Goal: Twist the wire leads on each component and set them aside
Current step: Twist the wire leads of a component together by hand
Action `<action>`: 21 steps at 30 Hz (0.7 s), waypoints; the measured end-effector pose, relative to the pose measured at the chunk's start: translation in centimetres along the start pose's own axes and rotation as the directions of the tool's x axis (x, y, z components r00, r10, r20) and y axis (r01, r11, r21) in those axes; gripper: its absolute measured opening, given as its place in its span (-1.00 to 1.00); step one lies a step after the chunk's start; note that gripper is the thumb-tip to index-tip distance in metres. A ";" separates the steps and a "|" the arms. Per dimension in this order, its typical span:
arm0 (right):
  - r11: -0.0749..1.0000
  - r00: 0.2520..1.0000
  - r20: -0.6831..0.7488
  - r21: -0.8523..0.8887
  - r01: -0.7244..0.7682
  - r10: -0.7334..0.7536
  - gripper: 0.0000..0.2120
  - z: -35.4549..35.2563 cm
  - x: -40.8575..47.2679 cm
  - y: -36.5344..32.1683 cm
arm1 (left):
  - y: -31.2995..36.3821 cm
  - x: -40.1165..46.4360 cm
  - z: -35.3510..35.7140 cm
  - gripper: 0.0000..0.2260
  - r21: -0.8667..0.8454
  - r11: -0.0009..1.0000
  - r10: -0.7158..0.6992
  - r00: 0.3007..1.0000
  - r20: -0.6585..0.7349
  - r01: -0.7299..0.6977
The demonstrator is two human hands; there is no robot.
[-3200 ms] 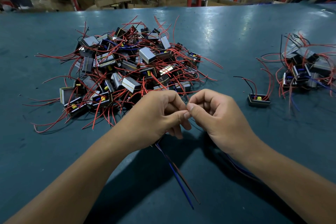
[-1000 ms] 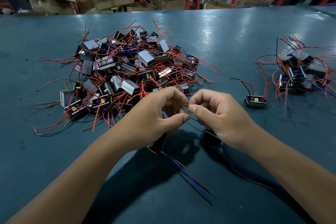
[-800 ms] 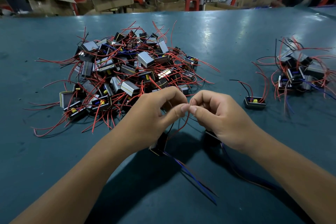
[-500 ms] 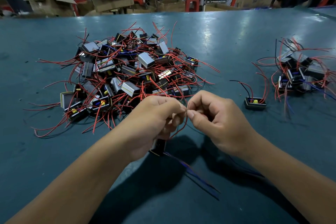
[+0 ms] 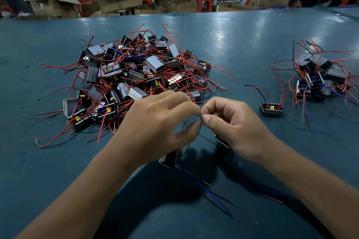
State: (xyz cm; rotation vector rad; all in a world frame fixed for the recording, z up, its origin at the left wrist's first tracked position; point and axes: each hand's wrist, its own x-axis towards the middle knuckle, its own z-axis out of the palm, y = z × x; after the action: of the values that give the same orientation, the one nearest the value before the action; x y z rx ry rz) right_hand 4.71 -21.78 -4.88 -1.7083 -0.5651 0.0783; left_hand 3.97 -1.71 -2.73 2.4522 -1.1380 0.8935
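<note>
Left hand (image 5: 155,122) has loosened above teal table (image 5: 252,40).

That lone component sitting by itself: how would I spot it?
Start at the small pile on the teal table, at the right. Just left of it, nearer the person, lies a single component. It alone sits apart from both piles.

Bare forearms, no sleeves visible

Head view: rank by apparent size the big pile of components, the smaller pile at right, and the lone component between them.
1. Big pile of components
2. Smaller pile, partly cut off by the frame edge
3. Lone component
</note>
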 end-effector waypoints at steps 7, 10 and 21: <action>1.000 1.000 -0.002 0.013 0.014 -0.014 -0.94 0.1 0.0 -0.1 | 0.3 0.2 0.0 -0.90 0.033 0.999 -0.007 1.000 -0.010 0.007; 1.000 1.000 -0.001 0.020 0.022 -0.022 -0.94 0.3 -0.1 -0.2 | 0.5 0.2 0.1 -0.88 0.044 0.999 -0.023 0.999 -0.022 0.024; 0.959 0.987 -0.052 -0.251 0.134 -0.151 -0.91 0.8 -0.8 -0.6 | 2.4 1.4 0.5 -0.81 -0.668 0.066 -0.636 0.547 0.545 0.741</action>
State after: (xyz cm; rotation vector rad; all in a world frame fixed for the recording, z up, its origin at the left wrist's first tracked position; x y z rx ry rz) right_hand 3.58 -21.32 -4.72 -1.8969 -0.6649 -0.1623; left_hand 2.97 -4.32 -2.21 1.7052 -0.1043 -0.1912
